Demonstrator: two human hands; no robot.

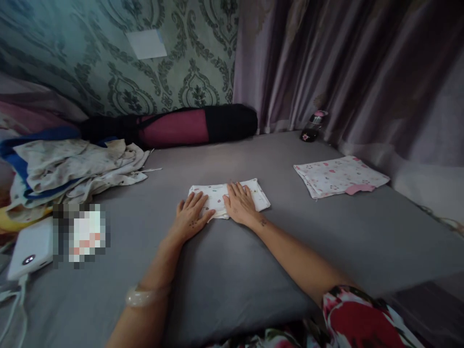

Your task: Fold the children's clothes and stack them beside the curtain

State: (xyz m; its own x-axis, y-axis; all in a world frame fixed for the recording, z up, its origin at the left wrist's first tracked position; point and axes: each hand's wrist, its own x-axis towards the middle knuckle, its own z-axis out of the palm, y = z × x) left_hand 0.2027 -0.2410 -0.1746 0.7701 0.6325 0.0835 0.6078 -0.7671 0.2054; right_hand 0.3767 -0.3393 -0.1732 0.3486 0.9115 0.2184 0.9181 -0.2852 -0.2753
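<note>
A white cloth with small coloured prints [216, 192] lies folded into a flat oblong on the grey sheet in front of me. My left hand [192, 214] rests flat on its left part, fingers stretched out. On the right part of the same cloth lies my right hand [239, 203], palm down with the fingers extended. Neither hand grips anything; both press on or touch the cloth from above. Further right, apart from my hands, is another folded white cloth with pink prints [337, 175], a pink piece showing at its near edge.
A heap of loose clothes [83, 166] sits at the left. Nearer are a white power bank [32, 249] with a cable and a blurred-out item [87, 234]. A long black and maroon bag [174, 126] lies along the wall. A bottle [313, 126] stands near the curtain [290, 63].
</note>
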